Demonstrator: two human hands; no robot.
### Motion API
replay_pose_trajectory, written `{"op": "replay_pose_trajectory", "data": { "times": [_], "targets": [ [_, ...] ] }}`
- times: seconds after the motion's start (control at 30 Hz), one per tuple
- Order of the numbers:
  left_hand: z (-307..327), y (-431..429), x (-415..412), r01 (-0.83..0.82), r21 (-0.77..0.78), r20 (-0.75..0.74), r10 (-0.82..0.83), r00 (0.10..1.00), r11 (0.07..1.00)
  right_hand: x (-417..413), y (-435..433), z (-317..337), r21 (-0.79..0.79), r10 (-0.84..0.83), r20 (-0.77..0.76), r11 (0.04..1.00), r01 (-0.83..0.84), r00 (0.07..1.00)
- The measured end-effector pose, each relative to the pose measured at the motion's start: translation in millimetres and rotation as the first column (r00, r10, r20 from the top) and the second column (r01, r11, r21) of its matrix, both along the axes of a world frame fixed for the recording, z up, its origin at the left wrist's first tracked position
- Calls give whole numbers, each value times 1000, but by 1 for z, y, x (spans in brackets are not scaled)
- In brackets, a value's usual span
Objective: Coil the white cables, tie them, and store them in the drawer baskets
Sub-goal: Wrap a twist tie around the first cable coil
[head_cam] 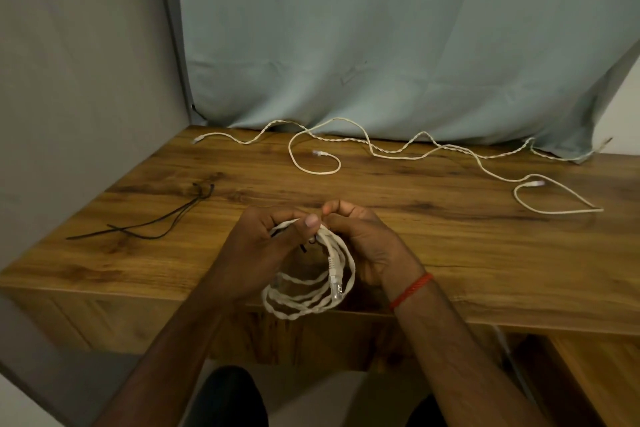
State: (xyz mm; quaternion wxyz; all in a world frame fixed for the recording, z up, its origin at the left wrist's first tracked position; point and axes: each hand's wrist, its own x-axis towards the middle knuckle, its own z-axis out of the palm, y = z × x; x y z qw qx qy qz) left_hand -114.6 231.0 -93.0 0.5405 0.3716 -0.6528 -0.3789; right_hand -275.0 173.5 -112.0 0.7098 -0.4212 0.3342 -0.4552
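A coiled white cable [308, 291] hangs in several loops over the front edge of the wooden table [450, 253], a clear plug dangling on its right side. My left hand [266, 243] pinches the top of the coil between thumb and fingers. Against it from the right, my right hand [363, 239] is closed on the same bundle top. A short black tie [304, 248] pokes out between the hands. Two more white cables lie uncoiled along the back: one [313, 163] loops at centre, another [554, 208] loops at far right.
Black tie strings [149, 224] lie on the table's left part. A grey-green cloth [381, 45] hangs behind the table, its hem touching the back edge. A grey wall [86, 80] borders the left side. A lower wooden surface [595, 374] sits at bottom right.
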Motion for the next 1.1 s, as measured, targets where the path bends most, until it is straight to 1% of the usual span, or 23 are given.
{"op": "replay_pose_trajectory", "data": {
  "times": [0.1, 0.2, 0.27, 0.37, 0.43, 0.53, 0.6, 0.63, 0.7, 0.73, 0.8, 0.93, 1.0, 1.07, 1.1],
  "targets": [
    [-3, -3, 2, -54, 34, -50, 56, 997, 998, 1, 2, -4, -24, -18, -54, 1000, 17, 998],
    [-5, -6, 3, -112, 134, -142, 131, 981, 985, -4, 4, -5, -67, -66, -134, 996, 58, 989],
    [-8, -10, 4, -89, 214, -186, 130, 974, 973, -6, 5, -5, -94, -81, -160, 993, 67, 984],
    [-11, -13, 4, 50, 312, -290, 46, 956, 949, -3, 6, -4, -147, -95, -192, 987, 68, 977],
    [-11, -14, 2, 142, 355, -382, 5, 924, 924, -1, 9, -3, -160, -65, -173, 986, 37, 983],
    [-13, -16, 0, 301, 414, -549, -28, 836, 859, 1, 12, -5, -171, -5, -102, 985, -12, 995],
    [-17, -20, 4, 412, 416, -639, -62, 766, 811, 2, 12, -8, -221, -26, -38, 975, 17, 999],
    [-18, -22, 5, 434, 410, -664, -64, 745, 803, 4, 14, -9, -227, -28, -4, 974, 27, 1000],
    [-16, -21, 6, 431, 406, -676, -53, 735, 806, 7, 16, -12, -253, -24, 36, 967, 32, 999],
    [-16, -20, 6, 427, 400, -673, -57, 737, 811, 7, 17, -13, -294, -43, 30, 955, 50, 999],
    [-13, -17, 5, 393, 384, -656, -53, 753, 836, 9, 17, -14, -371, -115, 1, 922, 107, 993],
    [-8, -11, 2, 335, 349, -635, -42, 771, 875, 6, 15, -14, -482, -233, 25, 849, 216, 972],
    [-6, -7, 1, 304, 329, -603, -49, 796, 894, 0, 14, -16, -536, -253, -23, 820, 202, 967],
    [-8, -5, 1, 338, 331, -614, -71, 786, 881, -5, 15, -17, -576, -262, -113, 804, 151, 958],
    [-14, -9, 2, 374, 333, -628, -93, 773, 866, -7, 15, -19, -583, -263, -135, 801, 138, 955]
  ]
}}
